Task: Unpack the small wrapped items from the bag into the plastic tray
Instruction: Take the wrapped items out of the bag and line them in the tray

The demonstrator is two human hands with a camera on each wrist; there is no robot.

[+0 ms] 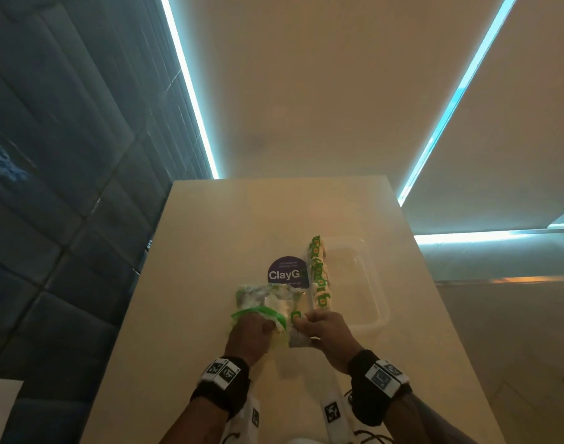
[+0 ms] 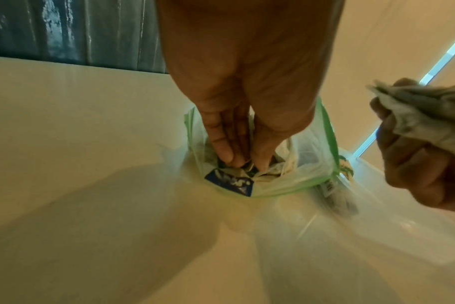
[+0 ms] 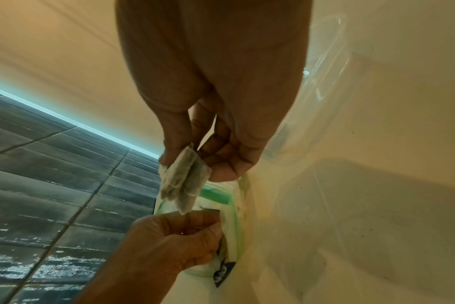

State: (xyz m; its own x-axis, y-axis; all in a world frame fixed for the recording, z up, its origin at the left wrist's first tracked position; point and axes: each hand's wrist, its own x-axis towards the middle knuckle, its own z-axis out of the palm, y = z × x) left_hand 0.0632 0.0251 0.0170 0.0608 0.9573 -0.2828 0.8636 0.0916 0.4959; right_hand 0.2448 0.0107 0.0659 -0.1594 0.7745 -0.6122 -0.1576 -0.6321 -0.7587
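One pale crumpled wrapped item [image 3: 185, 181] pinched in right hand [image 1: 325, 328]; left hand [image 2: 237, 127] fingers grasping another inside green-zip clear plastic bag [image 1: 267, 302]; clear plastic tray [image 1: 375, 283] seemingly empty; most unpacking left.

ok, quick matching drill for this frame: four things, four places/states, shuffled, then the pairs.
Things:
1. left hand
2. right hand
3. plastic tray
4. purple label

Places/states:
A. on the table beyond the bag
B. fingers reaching inside the bag
C. pinching small wrapped items
D. right of the bag, printed wrapper on its left rim

Pairs: 1-B, 2-C, 3-D, 4-A
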